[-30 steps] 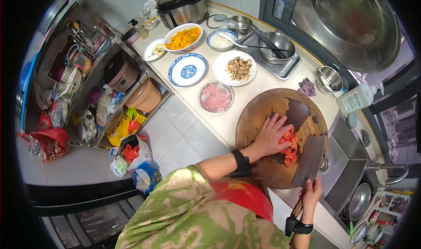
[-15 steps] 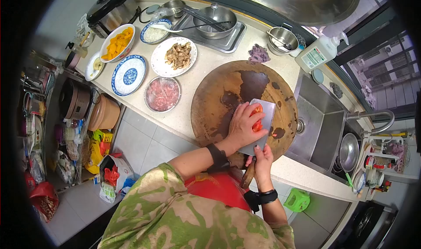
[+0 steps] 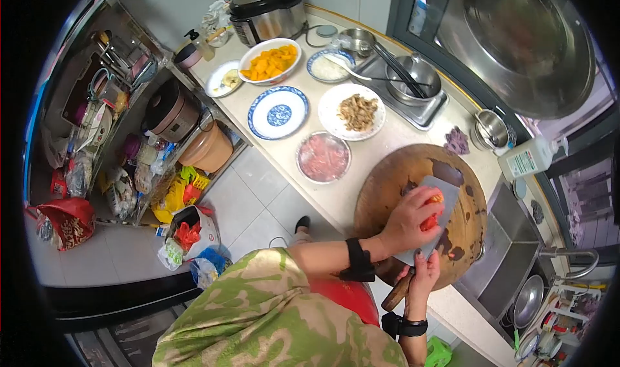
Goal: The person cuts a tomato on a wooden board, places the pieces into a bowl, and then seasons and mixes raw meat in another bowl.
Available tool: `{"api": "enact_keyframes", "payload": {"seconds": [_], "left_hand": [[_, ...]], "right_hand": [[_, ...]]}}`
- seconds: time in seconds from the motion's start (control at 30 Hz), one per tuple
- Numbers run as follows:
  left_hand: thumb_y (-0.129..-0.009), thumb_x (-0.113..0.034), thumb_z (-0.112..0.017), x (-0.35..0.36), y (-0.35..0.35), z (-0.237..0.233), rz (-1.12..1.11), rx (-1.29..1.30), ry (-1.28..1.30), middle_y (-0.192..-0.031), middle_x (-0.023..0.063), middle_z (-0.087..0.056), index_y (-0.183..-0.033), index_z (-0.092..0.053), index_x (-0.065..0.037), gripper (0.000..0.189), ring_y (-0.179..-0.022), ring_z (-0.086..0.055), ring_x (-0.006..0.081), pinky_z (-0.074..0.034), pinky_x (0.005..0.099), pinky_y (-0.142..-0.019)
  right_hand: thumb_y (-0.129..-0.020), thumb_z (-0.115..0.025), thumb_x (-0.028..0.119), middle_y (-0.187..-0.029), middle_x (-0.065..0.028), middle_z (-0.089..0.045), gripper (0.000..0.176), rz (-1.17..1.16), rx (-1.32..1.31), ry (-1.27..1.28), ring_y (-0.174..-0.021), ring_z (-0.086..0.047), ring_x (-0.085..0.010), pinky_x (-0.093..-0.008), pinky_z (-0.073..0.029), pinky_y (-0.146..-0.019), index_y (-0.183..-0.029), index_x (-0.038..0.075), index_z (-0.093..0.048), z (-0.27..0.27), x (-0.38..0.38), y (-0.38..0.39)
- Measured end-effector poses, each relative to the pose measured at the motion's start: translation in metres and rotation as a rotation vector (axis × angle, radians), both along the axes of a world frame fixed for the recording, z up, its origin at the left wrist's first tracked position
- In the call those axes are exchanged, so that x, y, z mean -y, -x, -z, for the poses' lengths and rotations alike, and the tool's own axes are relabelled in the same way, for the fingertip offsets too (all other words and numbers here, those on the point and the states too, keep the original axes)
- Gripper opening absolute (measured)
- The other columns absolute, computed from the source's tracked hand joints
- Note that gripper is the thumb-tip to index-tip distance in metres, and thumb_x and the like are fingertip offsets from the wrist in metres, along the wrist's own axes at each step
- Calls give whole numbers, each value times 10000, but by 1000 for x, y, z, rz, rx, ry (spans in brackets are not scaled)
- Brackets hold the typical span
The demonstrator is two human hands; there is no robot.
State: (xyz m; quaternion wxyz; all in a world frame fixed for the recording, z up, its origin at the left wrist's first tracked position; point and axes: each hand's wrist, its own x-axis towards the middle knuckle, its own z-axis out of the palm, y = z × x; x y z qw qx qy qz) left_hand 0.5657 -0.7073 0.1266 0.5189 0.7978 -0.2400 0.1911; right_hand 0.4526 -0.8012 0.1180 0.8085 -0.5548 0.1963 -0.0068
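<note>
My left hand (image 3: 411, 220) is closed over pieces of red tomato (image 3: 431, 221), pressing them against the flat of a broad cleaver blade (image 3: 451, 198). Below it, my right hand (image 3: 423, 273) grips the cleaver where blade meets handle, with the dark wooden handle sticking out towards my body. Blade and tomato are over a round wooden chopping board (image 3: 381, 189), which carries dark wet patches. Part of the tomato is hidden behind my left fingers.
Left of the board stand a bowl of raw meat (image 3: 323, 157), a plate of sliced mushrooms (image 3: 329, 112), a blue-rimmed plate (image 3: 256, 115) and a bowl of orange chunks (image 3: 270, 63). A sink (image 3: 510, 254) lies to the right, a soap bottle (image 3: 526, 160) behind it.
My view has swung left, so the counter and board appear further right and lower. Both hands keep hold of the tomato and cleaver. A foot in a dark shoe now shows on the floor.
</note>
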Motion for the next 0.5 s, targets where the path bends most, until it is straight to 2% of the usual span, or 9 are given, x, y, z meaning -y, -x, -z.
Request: {"api": "enact_keyframes", "payload": {"seconds": [0.17, 0.27, 0.37, 0.5], "left_hand": [[-677, -143, -732, -117, -42, -10, -191, 8, -30, -1277, 149, -506, -1119, -607, -97, 462, -1172, -484, 370, -405, 448, -999], [-679, -157, -733, -202, -80, -12, -318, -8, -116, -1276, 166, -515, -1139, -604, -89, 483, -1151, -491, 382, -403, 461, -991], [-680, -155, -734, -281, -119, 0, -339, -7, -204, -1253, 173, -525, -1116, -613, -73, 459, -1139, -498, 385, -406, 455, -987], [-678, -149, -736, -343, -153, 28, -316, -63, -195, -1223, 165, -546, -1078, -620, -53, 428, -1120, -510, 372, -418, 446, -965]], "right_hand": [[-948, -519, 131, -790, -48, -589, 137, -233, 50, 39, -480, -534, -123, -246, -440, -423, -1036, 26, -526, -21, -95, -66], [-938, -526, 117, -785, -39, -588, 155, -323, 15, -73, -476, -532, -131, -250, -440, -419, -1071, 37, -531, 0, -173, -116], [-937, -520, 111, -786, -39, -578, 129, -366, 16, -96, -451, -531, -139, -261, -444, -410, -1046, 42, -528, 9, -250, -159], [-947, -498, 95, -788, -48, -566, 112, -375, -70, -99, -442, -540, -141, -268, -438, -397, -1033, 25, -515, 24, -312, -191]]}}
